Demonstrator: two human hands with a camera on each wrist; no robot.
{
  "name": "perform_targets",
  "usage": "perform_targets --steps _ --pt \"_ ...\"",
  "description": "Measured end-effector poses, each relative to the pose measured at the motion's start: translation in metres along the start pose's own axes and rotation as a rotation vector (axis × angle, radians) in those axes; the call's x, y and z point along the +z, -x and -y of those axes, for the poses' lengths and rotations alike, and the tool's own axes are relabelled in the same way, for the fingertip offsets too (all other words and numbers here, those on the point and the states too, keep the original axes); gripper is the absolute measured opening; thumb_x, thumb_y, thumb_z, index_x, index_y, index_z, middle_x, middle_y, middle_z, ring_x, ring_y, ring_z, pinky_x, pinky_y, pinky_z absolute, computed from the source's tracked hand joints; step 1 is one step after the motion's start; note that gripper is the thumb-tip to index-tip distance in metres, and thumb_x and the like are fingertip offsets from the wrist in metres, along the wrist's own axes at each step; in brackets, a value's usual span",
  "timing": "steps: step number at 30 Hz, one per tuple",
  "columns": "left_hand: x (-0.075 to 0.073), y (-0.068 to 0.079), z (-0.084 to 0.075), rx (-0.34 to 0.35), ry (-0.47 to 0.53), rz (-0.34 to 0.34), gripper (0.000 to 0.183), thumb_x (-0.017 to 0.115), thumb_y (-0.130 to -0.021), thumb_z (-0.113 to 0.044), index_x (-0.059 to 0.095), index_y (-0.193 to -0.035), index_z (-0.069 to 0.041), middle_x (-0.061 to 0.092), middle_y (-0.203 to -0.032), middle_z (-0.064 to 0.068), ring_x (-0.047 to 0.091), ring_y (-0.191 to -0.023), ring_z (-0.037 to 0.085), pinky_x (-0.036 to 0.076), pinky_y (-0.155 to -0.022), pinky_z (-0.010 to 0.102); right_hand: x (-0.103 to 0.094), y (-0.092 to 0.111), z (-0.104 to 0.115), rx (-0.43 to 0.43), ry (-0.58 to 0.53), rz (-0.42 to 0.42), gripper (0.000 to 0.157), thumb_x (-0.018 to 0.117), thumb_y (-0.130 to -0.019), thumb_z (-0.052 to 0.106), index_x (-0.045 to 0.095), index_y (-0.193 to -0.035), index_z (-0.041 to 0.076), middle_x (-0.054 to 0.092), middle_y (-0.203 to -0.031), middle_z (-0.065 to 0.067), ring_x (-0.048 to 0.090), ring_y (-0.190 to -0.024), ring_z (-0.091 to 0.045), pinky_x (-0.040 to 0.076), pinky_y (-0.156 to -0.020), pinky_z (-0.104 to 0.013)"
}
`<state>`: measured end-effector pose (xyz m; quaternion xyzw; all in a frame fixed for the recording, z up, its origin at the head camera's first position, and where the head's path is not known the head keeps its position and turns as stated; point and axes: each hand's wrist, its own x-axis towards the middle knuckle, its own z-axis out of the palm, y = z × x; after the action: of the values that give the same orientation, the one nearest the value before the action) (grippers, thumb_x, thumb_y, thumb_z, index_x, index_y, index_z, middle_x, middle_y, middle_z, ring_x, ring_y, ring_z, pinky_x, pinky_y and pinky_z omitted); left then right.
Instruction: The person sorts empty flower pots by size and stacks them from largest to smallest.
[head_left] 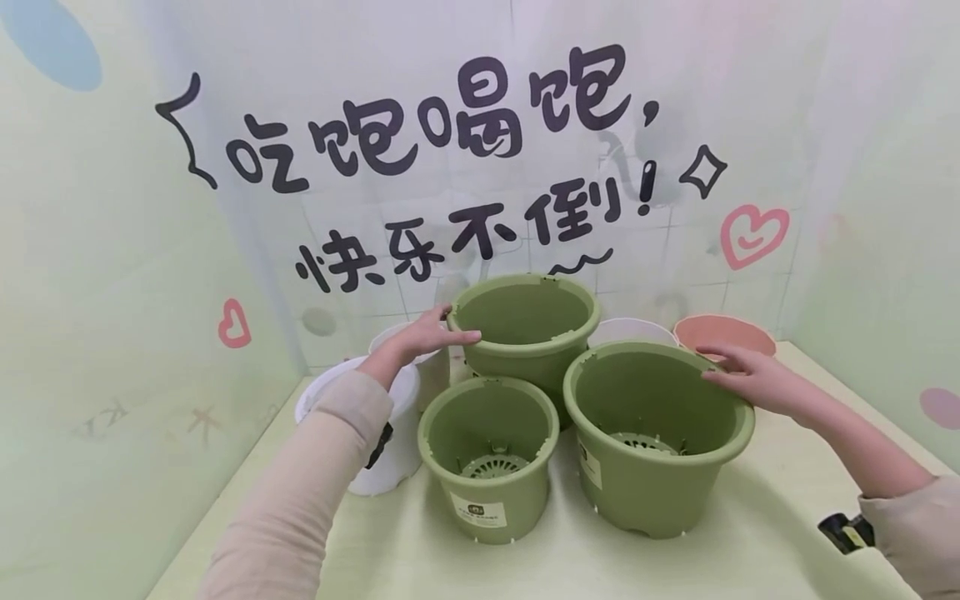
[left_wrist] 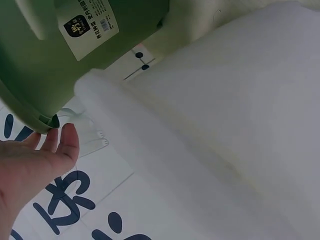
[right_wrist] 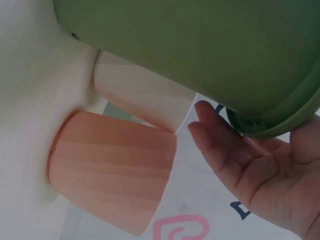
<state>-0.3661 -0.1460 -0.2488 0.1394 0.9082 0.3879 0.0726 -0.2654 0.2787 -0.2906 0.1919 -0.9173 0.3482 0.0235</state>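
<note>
Three green flowerpots stand close together. At the rear flowerpot [head_left: 517, 360], my left hand [head_left: 431, 335] holds the left of the rim, thumb laid over its front and fingers on the outer side. In the left wrist view, fingertips [left_wrist: 70, 135] meet the edge of that rim. My right hand [head_left: 768, 385] grips the rim of the right flowerpot [head_left: 648, 496] on its right side; in the right wrist view the fingers [right_wrist: 215, 135] reach under the rim. The smaller front flowerpot [head_left: 517, 507], labelled and with a slotted bottom, stands between my arms, touched by neither hand.
A white pot [head_left: 401, 454] stands at the left beside my forearm, with another pale pot [head_left: 437, 379] behind it. Behind the right green pot are a pinkish-white pot [right_wrist: 135, 90] and an orange pot [right_wrist: 115, 170]. A printed wall [head_left: 525, 183] encloses the table's back.
</note>
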Motion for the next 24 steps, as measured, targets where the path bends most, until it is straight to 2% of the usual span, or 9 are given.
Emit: perform_targets --steps 3,7,11,16,21,24 --pt "0.0 0.0 -0.001 -0.002 0.0 0.016 0.094 0.064 -0.065 -0.043 0.011 -0.132 -0.004 0.018 -0.134 0.018 0.018 -0.122 0.029 0.015 -0.098 0.042 0.001 0.0 -0.001 0.02 -0.105 0.054 0.055 0.049 -0.084 0.021 0.025 -0.126 -0.005 0.05 -0.105 -0.025 0.057 -0.08 -0.013 0.047 -0.061 -0.026" --pt "0.0 0.001 -0.004 -0.022 -0.028 0.026 0.096 0.063 -0.065 -0.046 0.009 -0.133 -0.005 0.015 -0.135 0.017 0.015 -0.123 0.03 0.014 -0.098 0.044 0.0 0.001 -0.001 0.099 -0.218 0.115 0.058 0.049 -0.084 0.019 0.018 -0.129 0.001 0.044 -0.111 -0.029 0.059 -0.066 -0.018 0.047 -0.048 -0.033" --pt "-0.001 0.003 -0.005 -0.031 -0.028 0.03 0.094 0.063 -0.066 -0.045 0.01 -0.133 -0.006 0.016 -0.135 0.018 0.017 -0.122 0.031 0.018 -0.096 0.045 -0.003 0.0 0.0 0.15 -0.221 0.153 0.061 0.05 -0.082 0.015 0.015 -0.131 0.007 0.039 -0.115 -0.028 0.058 -0.056 -0.021 0.045 -0.042 -0.036" --pt "-0.001 0.002 -0.006 -0.053 -0.023 0.048 0.093 0.062 -0.067 -0.045 0.008 -0.133 -0.008 0.015 -0.135 0.018 0.022 -0.119 0.035 0.028 -0.088 0.051 -0.007 -0.003 0.002 0.188 -0.251 0.207 0.06 0.048 -0.079 0.006 0.014 -0.129 0.01 0.046 -0.107 -0.024 0.058 -0.06 -0.027 0.046 -0.046 -0.039" --pt "-0.001 0.002 -0.006 -0.09 -0.033 0.07 0.097 0.061 -0.065 -0.05 0.005 -0.134 -0.011 0.012 -0.136 0.016 0.022 -0.119 0.037 0.027 -0.085 0.057 -0.01 -0.006 0.003 0.207 -0.277 0.238 0.06 0.045 -0.077 0.002 0.012 -0.126 0.006 0.054 -0.095 -0.02 0.059 -0.062 -0.029 0.046 -0.046 -0.037" --pt "-0.002 0.003 -0.006 -0.107 -0.043 0.075 0.096 0.061 -0.065 -0.051 0.005 -0.134 -0.012 0.012 -0.136 0.015 0.021 -0.119 0.036 0.027 -0.085 0.056 -0.009 -0.008 0.003 0.215 -0.27 0.242 0.059 0.047 -0.075 0.001 0.014 -0.124 0.004 0.057 -0.088 -0.017 0.059 -0.06 -0.027 0.046 -0.046 -0.034"
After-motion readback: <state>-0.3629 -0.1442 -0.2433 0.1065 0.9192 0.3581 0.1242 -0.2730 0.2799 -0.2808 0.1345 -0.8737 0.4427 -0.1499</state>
